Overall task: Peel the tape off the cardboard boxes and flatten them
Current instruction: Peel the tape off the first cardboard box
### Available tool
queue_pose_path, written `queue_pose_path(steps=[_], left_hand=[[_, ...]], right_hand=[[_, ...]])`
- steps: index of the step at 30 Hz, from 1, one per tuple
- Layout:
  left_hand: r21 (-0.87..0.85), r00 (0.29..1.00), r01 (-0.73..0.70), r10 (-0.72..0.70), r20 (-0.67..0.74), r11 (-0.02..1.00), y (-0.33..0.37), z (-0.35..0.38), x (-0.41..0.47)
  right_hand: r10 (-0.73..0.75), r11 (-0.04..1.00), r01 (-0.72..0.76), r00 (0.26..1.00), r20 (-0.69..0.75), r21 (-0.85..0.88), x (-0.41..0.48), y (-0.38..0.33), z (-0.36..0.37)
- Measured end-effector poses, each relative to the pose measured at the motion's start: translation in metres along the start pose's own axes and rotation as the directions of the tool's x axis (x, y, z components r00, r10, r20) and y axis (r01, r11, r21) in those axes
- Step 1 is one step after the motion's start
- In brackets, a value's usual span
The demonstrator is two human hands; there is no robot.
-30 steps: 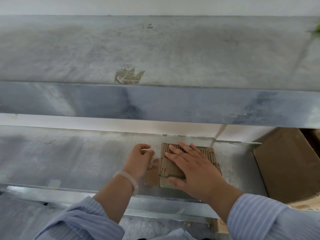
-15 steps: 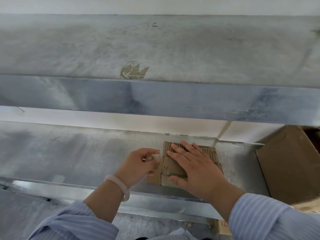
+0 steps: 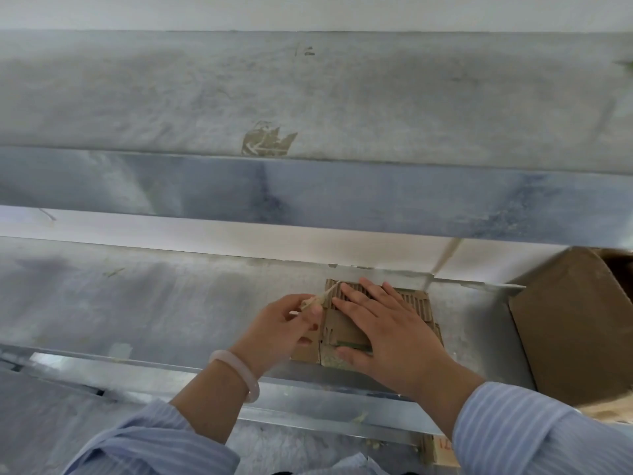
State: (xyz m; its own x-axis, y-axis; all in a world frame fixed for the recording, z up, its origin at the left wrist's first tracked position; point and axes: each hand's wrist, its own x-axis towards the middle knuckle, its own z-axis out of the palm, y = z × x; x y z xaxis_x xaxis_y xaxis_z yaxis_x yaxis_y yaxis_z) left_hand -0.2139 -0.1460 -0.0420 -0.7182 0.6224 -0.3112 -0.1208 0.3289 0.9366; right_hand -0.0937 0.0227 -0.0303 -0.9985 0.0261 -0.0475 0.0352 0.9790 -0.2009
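Surface: grey metal table (image 3: 154,303), dull and scuffed, with a raised front rim. Above it runs a metal shelf (image 3: 342,97) of the same finish; a white wall (image 3: 308,12) stands behind both.

Count:
- 1 small flattened cardboard box (image 3: 415,302), lying flat on the table near its back edge, corrugated ribs exposed on top.
- 1 strip of tape (image 3: 323,294), one end attached at the far left corner of the cardboard, the other lifted clear.
- 1 larger brown cardboard box (image 3: 575,320) at the right end of the table, well apart from the small one.
- 1 torn brown scrap (image 3: 267,142) stuck on the shelf.
- 2 hands, both in striped blue sleeves.

Left hand (image 3: 284,327): thumb and fingertips pinch the free end of the tape; 1 pale bracelet (image 3: 236,371) on the wrist.
Right hand (image 3: 394,332): fingers straight and spread, palm pressed flat on the cardboard.
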Motion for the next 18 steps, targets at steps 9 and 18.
queue_pose_path(steps=[9,18], left_hand=[[-0.471,0.982,0.185,-0.183,0.051,0.862,-0.003,-0.003,0.001],[-0.383,0.970,0.186,-0.230,-0.072,0.905,-0.004,0.009,0.007]], right_hand=[[0.008,1.000,-0.008,1.000,-0.011,0.000,0.000,0.000,0.001],[0.009,1.000,-0.009,1.000,-0.008,0.003,0.000,0.000,0.000]])
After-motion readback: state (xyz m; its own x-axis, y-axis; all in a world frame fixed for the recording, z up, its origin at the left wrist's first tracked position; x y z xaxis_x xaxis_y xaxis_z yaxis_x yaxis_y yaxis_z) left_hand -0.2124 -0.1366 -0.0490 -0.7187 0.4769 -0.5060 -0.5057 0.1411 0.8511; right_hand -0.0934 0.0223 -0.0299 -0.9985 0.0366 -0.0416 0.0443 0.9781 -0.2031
